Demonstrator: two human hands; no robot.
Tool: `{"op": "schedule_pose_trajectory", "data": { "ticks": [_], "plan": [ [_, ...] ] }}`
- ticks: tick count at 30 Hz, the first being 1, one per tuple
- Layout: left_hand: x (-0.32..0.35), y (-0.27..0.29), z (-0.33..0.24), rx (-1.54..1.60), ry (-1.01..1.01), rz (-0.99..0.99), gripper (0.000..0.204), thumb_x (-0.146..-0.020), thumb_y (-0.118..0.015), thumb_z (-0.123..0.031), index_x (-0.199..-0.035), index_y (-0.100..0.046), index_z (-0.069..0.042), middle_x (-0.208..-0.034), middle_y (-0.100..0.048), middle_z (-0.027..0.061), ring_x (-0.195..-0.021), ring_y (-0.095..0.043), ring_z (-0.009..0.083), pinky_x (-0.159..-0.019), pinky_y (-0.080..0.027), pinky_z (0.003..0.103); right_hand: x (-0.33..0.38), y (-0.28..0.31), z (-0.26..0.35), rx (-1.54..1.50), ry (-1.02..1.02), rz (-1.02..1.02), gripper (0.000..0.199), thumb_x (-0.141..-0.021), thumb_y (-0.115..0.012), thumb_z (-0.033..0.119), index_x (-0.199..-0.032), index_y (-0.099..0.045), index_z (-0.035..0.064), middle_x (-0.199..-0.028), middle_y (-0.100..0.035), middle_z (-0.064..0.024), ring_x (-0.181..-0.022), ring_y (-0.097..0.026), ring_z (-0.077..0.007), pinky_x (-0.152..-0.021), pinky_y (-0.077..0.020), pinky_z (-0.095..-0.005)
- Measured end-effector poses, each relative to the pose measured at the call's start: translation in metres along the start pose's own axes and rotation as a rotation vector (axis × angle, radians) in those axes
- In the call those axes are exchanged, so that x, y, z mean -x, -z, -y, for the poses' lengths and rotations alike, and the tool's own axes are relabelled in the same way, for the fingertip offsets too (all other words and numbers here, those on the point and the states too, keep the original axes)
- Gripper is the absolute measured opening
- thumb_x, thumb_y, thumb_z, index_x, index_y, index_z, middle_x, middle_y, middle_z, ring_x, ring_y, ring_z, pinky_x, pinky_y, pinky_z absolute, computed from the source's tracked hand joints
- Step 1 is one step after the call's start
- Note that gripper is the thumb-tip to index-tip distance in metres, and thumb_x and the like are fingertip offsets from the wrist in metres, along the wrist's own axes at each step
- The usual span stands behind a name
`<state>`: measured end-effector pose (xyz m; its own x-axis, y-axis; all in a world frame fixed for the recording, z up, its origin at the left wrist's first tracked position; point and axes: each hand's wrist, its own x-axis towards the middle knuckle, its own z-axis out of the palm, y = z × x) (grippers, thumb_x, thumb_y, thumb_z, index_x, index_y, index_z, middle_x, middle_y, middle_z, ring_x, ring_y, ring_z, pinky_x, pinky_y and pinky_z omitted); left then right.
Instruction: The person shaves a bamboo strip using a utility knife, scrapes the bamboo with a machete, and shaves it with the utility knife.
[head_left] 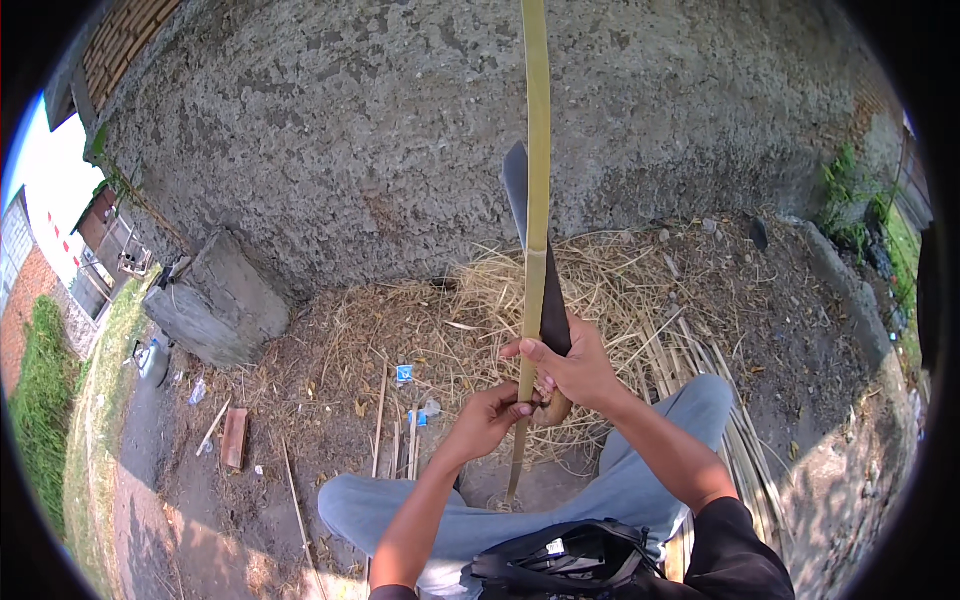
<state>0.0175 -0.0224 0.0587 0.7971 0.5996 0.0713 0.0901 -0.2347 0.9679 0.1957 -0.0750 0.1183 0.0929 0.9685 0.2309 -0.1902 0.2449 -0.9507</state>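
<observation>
A long pale bamboo strip [538, 120] stands nearly upright before me, running from the top of the view down toward my lap. My left hand [482, 425] is closed on its lower part, fingers pinching the strip. Just above, my right hand [582, 368] grips a machete [553, 310] low on its dark blade, with the thumb and fingers also against the strip. The blade rises behind the strip and its tip [515, 165] shows to the left of it. Below my right hand a wooden handle [557, 408] is partly visible.
Loose shavings [600, 275] lie heaped ahead, below a rough wall [400, 130]. More bamboo strips [745, 450] lie beside my right knee. A concrete block [220, 300] stands at left, near a reddish brick-like piece [234, 438]. A black bag [560, 555] rests on my lap.
</observation>
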Motion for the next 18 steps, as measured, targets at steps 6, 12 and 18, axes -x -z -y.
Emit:
{"op": "schedule_pose_trajectory", "data": {
  "ticks": [6,12,18],
  "plan": [
    [0.007,-0.007,0.009,0.004,-0.021,-0.052,0.019,-0.098,-0.055,-0.006,-0.114,-0.063,0.002,-0.099,-0.07,0.0085,-0.093,-0.066,0.0153,-0.086,-0.053,0.03,0.021,0.005,0.006,0.09,0.001,-0.215,0.022,-0.093,-0.067,0.017,-0.103,-0.061,-0.0016,-0.075,-0.065,-0.0023,-0.048,-0.051,-0.0029,-0.042,-0.0404,-0.0197],
    [0.006,0.01,-0.011,-0.245,-0.114,-0.319,0.02,-0.099,-0.055,-0.008,-0.116,-0.061,0.001,-0.089,-0.069,0.0076,-0.083,-0.067,0.0147,-0.076,-0.053,0.029,0.086,0.063,0.025,0.184,0.158,-0.577,0.014,-0.096,-0.061,0.012,-0.101,-0.057,-0.0002,-0.067,-0.057,-0.001,-0.047,-0.048,-0.003,-0.042,-0.0384,-0.0191],
    [-0.018,0.082,-0.059,-0.847,-0.417,-0.793,0.021,-0.101,-0.051,-0.009,-0.116,-0.06,0.001,-0.079,-0.06,0.01,-0.061,-0.05,0.0161,-0.059,-0.044,0.032,0.184,0.166,0.012,0.747,0.241,-1.137,0.014,-0.1,-0.055,0.014,-0.095,-0.057,0.0015,-0.065,-0.052,0.0007,-0.05,-0.043,-0.0042,-0.047,-0.0362,-0.0218]
  ]
}}
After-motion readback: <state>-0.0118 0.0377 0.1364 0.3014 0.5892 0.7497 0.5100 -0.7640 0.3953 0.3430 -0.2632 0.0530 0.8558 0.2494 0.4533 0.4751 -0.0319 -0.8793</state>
